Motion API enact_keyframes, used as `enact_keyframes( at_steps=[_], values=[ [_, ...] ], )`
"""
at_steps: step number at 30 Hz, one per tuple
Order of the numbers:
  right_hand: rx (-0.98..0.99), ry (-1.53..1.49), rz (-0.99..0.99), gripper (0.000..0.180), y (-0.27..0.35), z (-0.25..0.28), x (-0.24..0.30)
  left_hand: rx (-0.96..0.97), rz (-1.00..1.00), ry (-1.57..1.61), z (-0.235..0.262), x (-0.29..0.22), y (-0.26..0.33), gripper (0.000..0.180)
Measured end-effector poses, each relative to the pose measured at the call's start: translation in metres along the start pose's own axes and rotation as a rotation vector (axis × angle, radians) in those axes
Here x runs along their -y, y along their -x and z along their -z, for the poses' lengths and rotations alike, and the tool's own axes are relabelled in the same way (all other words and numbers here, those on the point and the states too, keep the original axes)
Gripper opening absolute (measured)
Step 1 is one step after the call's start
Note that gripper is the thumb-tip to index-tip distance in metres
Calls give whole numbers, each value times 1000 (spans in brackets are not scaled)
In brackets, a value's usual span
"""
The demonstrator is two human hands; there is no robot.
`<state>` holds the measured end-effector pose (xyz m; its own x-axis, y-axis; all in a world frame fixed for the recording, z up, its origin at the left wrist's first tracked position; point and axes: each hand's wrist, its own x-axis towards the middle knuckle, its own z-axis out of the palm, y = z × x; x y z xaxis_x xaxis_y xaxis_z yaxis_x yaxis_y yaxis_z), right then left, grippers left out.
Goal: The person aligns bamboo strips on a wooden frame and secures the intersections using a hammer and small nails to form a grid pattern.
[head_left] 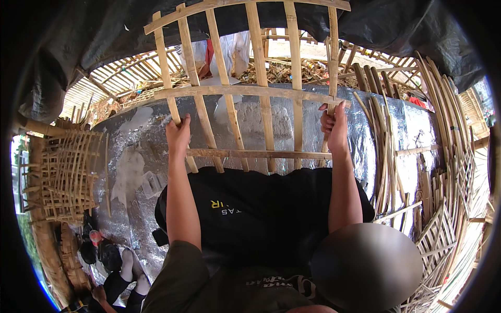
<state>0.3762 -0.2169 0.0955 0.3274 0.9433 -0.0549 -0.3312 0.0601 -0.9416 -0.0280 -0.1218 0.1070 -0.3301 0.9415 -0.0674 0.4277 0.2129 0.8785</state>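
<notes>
left hand [178,136]: grip clenched on bamboo frame [245,91] slat, centre left
right hand [334,125]: grip clenched on right slat, centre right

Single head cam, fisheye, looks down/fwd, close on bamboo frame [245,94] at arm's reach.

Both forearms are reaching up and away from the body, roughly parallel, bare from the elbow. The left hand [178,136] is closing around a slat on the left side of the bamboo frame [245,91], just above the frame's lowest crossbar, fingers wrapping over the slat and the back of the hand facing the camera. The right hand [334,125] is gripping an upright slat at the frame's right side, between the middle and lowest crossbars, fingers curling round it, wrist straight.
</notes>
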Motion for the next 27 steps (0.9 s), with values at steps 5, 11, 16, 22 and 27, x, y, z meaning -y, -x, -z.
enact_keyframes(
  at_steps=[5, 11, 16, 22, 27],
  values=[
    [-118, 134, -17, 52, 2, -5, 5, 38, 50, -9, 0, -9, 5, 40],
    [-143, 123, 28, 53, 2, -7, 6, 45, 5, 10, 2, -5, 3, 40],
    [-154, 91, 29, 53, 1, -5, 0, 61, -45, 7, 1, 1, 1, 39],
    [-159, 137, 37, 51, 5, -4, 5, 43, -74, -36, -3, 10, -6, 39],
    [-185, -7, 18, 65, 6, 0, 5, 23, -101, -40, 0, 4, -6, 40]
  ],
)
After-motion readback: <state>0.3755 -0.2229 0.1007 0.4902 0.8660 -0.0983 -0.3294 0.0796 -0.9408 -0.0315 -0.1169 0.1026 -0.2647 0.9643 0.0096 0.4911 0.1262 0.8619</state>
